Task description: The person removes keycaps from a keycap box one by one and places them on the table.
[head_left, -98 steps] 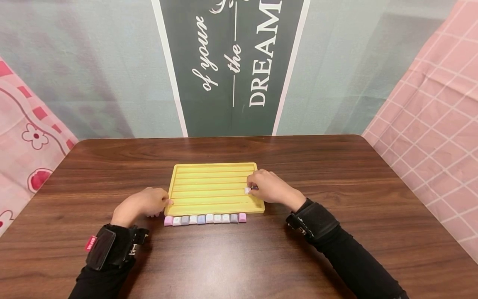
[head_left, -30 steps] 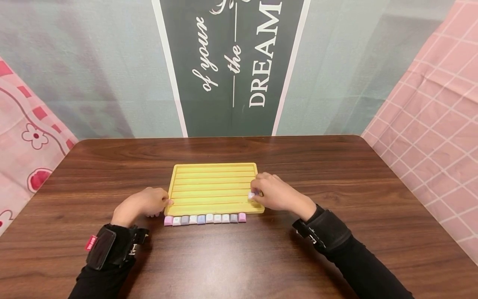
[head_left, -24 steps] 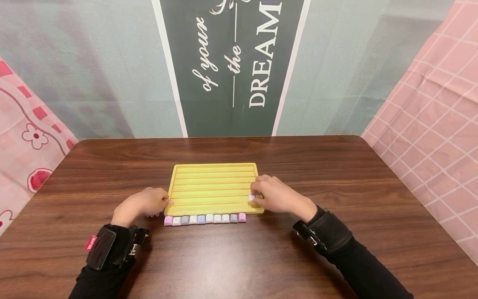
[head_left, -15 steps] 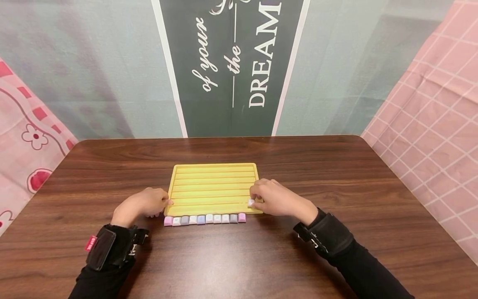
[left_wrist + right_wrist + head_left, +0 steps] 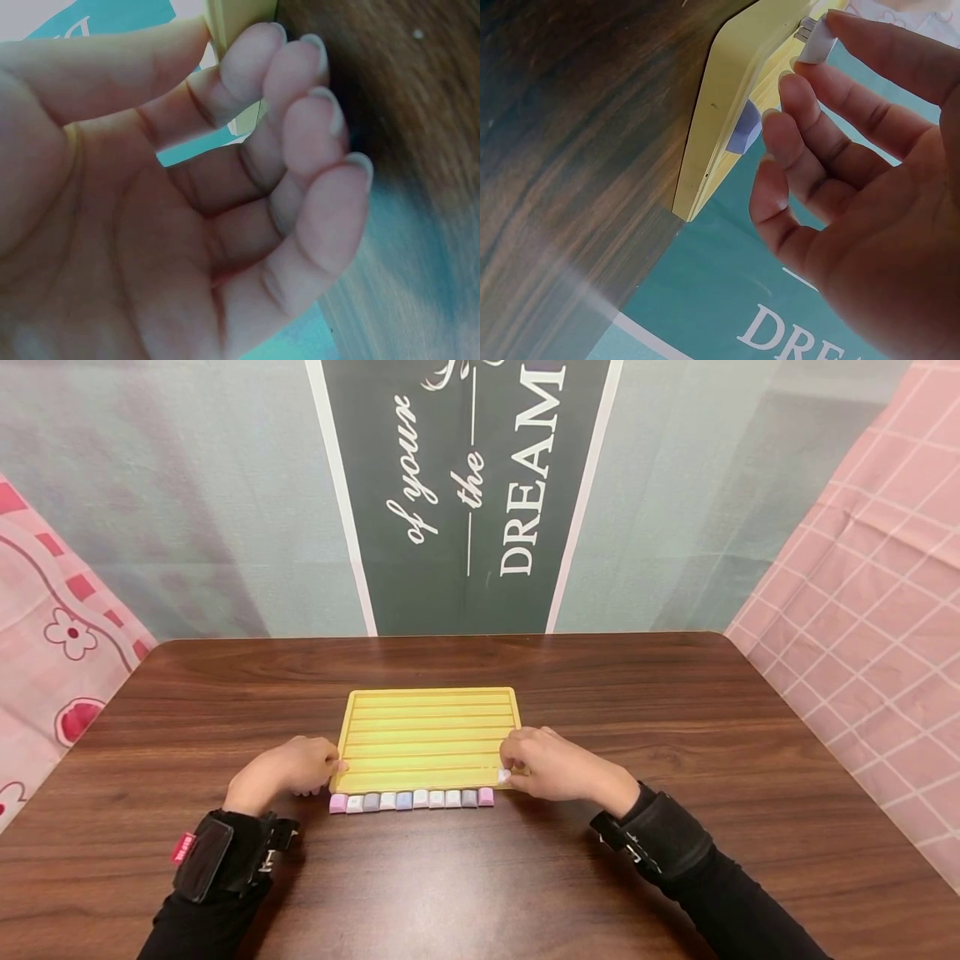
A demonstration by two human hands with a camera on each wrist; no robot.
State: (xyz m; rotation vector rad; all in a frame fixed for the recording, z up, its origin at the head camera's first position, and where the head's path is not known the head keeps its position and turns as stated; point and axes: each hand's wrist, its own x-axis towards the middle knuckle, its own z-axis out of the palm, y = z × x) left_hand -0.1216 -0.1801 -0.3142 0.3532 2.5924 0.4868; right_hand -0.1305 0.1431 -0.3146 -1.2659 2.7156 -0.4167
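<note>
My right hand (image 5: 555, 764) pinches a white keycap (image 5: 819, 43) between thumb and index finger at the front right corner of a yellow ridged tray (image 5: 427, 732). In the right wrist view the keycap is tilted, its underside stem facing the tray. A purple keycap (image 5: 744, 129) sits inside the tray by its right rim; the right hand hides it in the head view. My left hand (image 5: 288, 766) grips the tray's left edge between thumb and curled fingers. Along the tray's front edge, several keycaps (image 5: 405, 800) in pink, white, grey and blue stand in a row.
The tray lies on a dark wooden table (image 5: 450, 877). A curtain (image 5: 225, 527) with a lettered dark panel hangs behind the table, and pink cloths (image 5: 885, 568) hang at both sides.
My right hand has moved from the tray's right middle toward its front right corner, carrying the white keycap. The left hand stays on the tray's edge, and the keycap row is unchanged.
</note>
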